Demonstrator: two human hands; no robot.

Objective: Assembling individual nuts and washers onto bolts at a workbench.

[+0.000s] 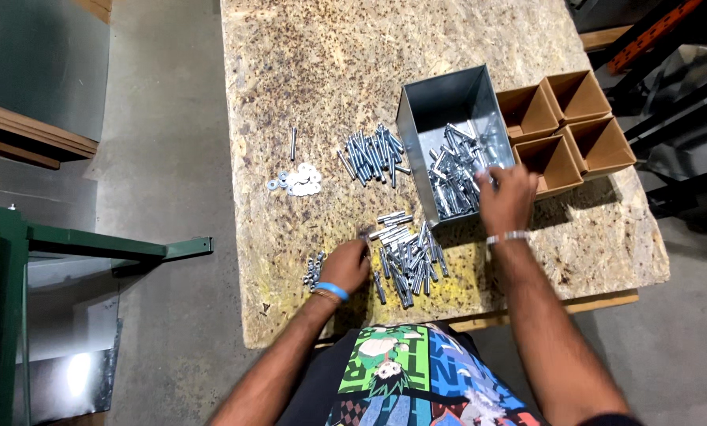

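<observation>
Your left hand [345, 266] sits between small nuts [314, 270] and near bolt pile [407, 256]; right hand [507, 197] reaches into metal bin [448, 102], cardboard boxes [570, 126] right of it.

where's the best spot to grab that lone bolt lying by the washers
Probably mid-shank. The lone bolt lies flat on the table, pointing away from the person, apart from the washers and bolt pile. Pinch it across its width from above, fingers on its left and right sides, where bare board leaves room.
</observation>
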